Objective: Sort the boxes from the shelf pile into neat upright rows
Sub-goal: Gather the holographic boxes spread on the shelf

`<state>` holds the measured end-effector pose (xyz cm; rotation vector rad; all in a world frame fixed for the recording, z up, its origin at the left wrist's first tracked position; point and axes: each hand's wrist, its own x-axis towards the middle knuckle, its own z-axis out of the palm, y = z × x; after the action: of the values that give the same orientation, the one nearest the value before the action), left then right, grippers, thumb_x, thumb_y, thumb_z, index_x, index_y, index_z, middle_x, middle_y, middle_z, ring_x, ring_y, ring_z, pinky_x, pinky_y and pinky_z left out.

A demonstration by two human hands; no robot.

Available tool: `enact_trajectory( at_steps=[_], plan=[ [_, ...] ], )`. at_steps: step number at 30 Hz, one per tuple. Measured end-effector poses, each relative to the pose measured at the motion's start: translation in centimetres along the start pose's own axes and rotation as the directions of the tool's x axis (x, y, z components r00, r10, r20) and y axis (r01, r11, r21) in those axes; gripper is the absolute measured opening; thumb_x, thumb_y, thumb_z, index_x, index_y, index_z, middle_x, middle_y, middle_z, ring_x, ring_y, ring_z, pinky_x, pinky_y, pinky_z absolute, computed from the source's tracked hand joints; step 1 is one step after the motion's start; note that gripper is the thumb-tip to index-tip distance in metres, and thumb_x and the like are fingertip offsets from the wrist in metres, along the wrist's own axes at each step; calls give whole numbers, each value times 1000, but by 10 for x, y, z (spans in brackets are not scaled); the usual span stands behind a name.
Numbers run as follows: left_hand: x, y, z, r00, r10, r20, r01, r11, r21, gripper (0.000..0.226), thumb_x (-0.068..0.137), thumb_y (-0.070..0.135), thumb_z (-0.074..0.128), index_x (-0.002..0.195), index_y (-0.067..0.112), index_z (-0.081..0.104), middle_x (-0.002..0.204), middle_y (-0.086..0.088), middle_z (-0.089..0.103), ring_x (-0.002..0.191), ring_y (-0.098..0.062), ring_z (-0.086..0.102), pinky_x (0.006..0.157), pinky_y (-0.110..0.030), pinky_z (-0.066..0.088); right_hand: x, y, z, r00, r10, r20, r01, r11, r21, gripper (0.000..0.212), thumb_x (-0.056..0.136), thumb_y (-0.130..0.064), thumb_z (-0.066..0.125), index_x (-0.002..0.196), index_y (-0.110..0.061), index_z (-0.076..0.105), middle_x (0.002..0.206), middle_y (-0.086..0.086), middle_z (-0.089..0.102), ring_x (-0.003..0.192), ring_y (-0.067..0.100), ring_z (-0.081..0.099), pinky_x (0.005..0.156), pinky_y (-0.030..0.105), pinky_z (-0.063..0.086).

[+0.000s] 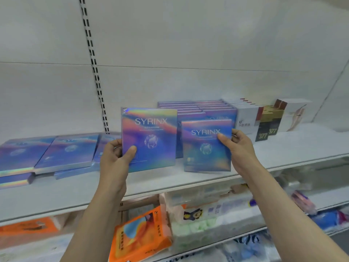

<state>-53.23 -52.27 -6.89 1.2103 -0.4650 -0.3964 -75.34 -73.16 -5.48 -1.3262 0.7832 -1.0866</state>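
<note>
My left hand point(115, 157) grips an iridescent blue-purple SYRINX box point(151, 135) by its lower left edge, holding it upright just above the white shelf point(132, 188). My right hand point(236, 148) holds a second SYRINX box point(205, 148) by its right edge; that box stands upright on the shelf. Behind both, several more SYRINX boxes stand in upright rows point(198, 108). To the left, a pile of the same boxes point(49, 154) lies flat and overlapping on the shelf.
White, gold-and-black "377" and pale cartons point(264, 118) stand at the right of the rows. A slotted upright rail point(94, 69) runs up the back wall. The lower shelf holds an orange packet point(139, 237), tissue packs and other bagged goods.
</note>
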Motion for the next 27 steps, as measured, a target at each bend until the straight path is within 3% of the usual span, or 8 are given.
enact_trajectory(
  at_steps=[4, 9, 13, 16, 18, 21, 24, 27],
  plan=[
    [16, -9, 33, 998, 4, 67, -3, 1000, -10, 28, 89, -1, 62, 114, 7, 51, 99, -4, 70, 85, -14, 68, 77, -23, 57, 28, -4, -31, 997, -1, -79, 1, 1000, -8, 41, 83, -21, 77, 118, -9, 59, 107, 5, 74, 96, 25, 73, 80, 44, 61],
    [25, -20, 52, 996, 19, 83, -18, 1000, -12, 29, 90, -2, 62, 115, 8, 51, 100, -4, 70, 88, -15, 69, 79, -27, 58, 54, 0, -64, 991, 1, -137, -2, 1000, -8, 46, 83, -27, 78, 121, -13, 58, 111, 2, 71, 95, 20, 73, 70, 35, 62],
    [26, -26, 62, 999, 19, 50, -19, 1000, -7, 32, 89, -1, 63, 118, 7, 52, 105, -5, 70, 90, -15, 69, 78, -24, 57, 77, 10, -72, 996, 21, -87, -20, 1000, 15, 41, 83, -25, 78, 118, -14, 59, 112, 4, 72, 97, 21, 73, 74, 39, 61],
    [25, -28, 69, 1000, 15, 20, -15, 1000, -4, 33, 89, -1, 63, 120, 5, 52, 109, -9, 69, 97, -22, 68, 86, -34, 56, 94, 17, -67, 999, -9, -51, 9, 1000, 7, 31, 86, -23, 75, 111, -16, 59, 109, 3, 72, 95, 20, 73, 70, 33, 61],
    [24, -30, 72, 1000, 16, 0, -16, 1000, 3, 34, 89, 0, 63, 121, 3, 51, 112, -12, 68, 101, -25, 67, 90, -39, 54, 104, 22, -64, 994, -85, -67, 77, 990, -119, 29, 87, -29, 73, 113, -19, 62, 108, 0, 71, 95, 16, 72, 69, 28, 60],
    [23, -36, 78, 999, 34, -37, -33, 999, 14, 35, 89, -3, 62, 122, 2, 51, 115, -16, 66, 104, -29, 65, 94, -41, 51, 121, 28, -64, 953, -288, -95, 209, 852, -481, 29, 83, -46, 74, 107, -30, 67, 106, -3, 69, 94, 12, 65, 76, 33, 57],
    [17, -44, 84, 998, 37, -46, -37, 999, 15, 32, 89, -3, 62, 118, 4, 51, 112, -16, 66, 101, -28, 64, 94, -39, 51, 132, 32, -63, 930, -357, -84, 251, 787, -564, 39, 84, -44, 74, 118, -32, 63, 110, 0, 64, 90, 7, 61, 73, 24, 51],
    [12, -49, 89, 998, 35, -55, -34, 999, 19, 29, 89, -2, 62, 114, 7, 52, 108, -12, 67, 99, -26, 64, 93, -38, 50, 134, 34, -60, 931, -360, -56, 265, 775, -574, 67, 84, -31, 78, 143, -32, 45, 116, -3, 53, 97, 7, 54, 84, 22, 46]
  ],
)
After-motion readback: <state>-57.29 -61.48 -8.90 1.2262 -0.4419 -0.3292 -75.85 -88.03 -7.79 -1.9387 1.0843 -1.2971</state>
